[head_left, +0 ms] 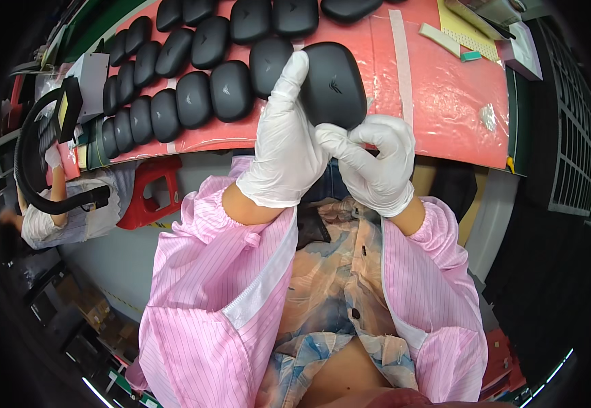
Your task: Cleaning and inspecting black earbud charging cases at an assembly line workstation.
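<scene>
My left hand (283,146), in a white glove, grips a smooth black rounded case (334,85) with a small emblem on its face. The thumb runs up along the case's left side, while the other fingers are hidden beneath it. Just under the lower right edge of that case, my white-gloved right hand (377,163) is closed, its thumb and fingers bent together in a pinch. Whether anything small sits between them I cannot make out. Behind the held case lies another black case (268,64) of the same shape on the red table cover.
Rows of similar black cases (193,98) fill the table's left and back. The red cover (445,102) bears a pale tape strip (402,68); a small green block (471,56) lies far right. A black curved arm (26,156) and a red stool (152,194) stand left, near another person (81,211).
</scene>
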`<state>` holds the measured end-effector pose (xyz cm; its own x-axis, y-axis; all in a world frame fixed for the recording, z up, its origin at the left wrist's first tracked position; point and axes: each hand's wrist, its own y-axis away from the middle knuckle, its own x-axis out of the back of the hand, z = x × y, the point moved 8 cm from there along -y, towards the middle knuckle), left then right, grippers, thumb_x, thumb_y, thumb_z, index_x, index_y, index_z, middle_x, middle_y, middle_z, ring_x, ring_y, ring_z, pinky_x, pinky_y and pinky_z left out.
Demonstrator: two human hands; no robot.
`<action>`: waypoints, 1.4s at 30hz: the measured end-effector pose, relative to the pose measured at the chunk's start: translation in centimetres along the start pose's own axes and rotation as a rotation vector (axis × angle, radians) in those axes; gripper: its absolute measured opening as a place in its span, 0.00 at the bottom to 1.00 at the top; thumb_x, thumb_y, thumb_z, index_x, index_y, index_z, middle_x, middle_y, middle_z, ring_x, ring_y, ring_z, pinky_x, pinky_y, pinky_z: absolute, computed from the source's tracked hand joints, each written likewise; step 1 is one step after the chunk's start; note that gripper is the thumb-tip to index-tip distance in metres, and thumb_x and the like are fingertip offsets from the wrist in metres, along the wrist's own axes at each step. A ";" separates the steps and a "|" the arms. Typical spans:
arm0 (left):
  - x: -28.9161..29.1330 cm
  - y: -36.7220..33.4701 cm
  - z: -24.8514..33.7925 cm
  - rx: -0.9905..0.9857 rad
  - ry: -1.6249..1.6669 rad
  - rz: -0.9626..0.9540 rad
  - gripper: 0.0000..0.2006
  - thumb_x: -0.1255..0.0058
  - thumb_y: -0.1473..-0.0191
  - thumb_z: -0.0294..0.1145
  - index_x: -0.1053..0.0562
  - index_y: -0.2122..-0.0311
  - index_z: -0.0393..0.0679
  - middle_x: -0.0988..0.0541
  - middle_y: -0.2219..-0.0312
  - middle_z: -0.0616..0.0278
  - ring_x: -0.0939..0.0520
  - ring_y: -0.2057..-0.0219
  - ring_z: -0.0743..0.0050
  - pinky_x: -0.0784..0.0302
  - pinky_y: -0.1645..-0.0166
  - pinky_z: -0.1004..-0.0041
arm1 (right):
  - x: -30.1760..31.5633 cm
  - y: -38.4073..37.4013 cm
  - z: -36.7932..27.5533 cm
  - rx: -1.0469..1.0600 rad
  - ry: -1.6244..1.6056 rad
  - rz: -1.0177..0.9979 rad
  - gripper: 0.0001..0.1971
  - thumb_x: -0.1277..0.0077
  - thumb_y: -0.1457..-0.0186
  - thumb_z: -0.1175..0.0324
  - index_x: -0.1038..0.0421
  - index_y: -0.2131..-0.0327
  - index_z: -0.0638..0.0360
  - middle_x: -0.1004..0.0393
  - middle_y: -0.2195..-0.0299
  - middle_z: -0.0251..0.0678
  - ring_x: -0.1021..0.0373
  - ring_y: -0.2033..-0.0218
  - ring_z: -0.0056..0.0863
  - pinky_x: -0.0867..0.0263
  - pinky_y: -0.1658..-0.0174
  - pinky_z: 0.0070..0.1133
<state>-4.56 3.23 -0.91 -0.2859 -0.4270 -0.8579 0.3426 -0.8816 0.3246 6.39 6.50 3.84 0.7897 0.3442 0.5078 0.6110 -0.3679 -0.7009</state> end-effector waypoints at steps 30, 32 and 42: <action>-7.3 -4.6 -4.8 -0.123 -0.864 -0.191 0.16 0.53 0.41 0.42 0.34 0.56 0.40 0.28 0.64 0.63 0.27 0.63 0.75 0.31 0.53 0.73 | 6.9 0.7 6.9 -0.429 -0.075 0.108 0.33 0.41 0.51 0.64 0.39 0.43 0.68 0.28 0.54 0.48 0.28 0.57 0.39 0.33 0.52 0.27; -10.0 -4.8 -3.7 -0.213 -1.059 -0.360 0.21 0.48 0.45 0.38 0.35 0.49 0.41 0.28 0.58 0.60 0.28 0.56 0.71 0.32 0.49 0.71 | 8.8 1.1 9.3 -0.568 -0.245 0.193 0.27 0.53 0.48 0.81 0.41 0.42 0.69 0.32 0.50 0.40 0.32 0.51 0.25 0.37 0.47 0.21; -13.1 -21.2 2.6 -0.450 -2.722 -0.484 0.39 0.37 0.60 0.39 0.37 0.42 0.39 0.29 0.49 0.51 0.30 0.46 0.54 0.36 0.42 0.63 | 17.4 3.1 22.7 -0.694 0.527 0.108 0.21 0.56 0.38 0.58 0.31 0.51 0.66 0.28 0.54 0.45 0.29 0.57 0.40 0.35 0.52 0.26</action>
<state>-10.43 26.98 4.50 0.0001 0.0886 0.9961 -0.0417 -0.9952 0.0885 20.79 30.95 -0.82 0.6625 -0.1036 0.7419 0.2917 -0.8765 -0.3829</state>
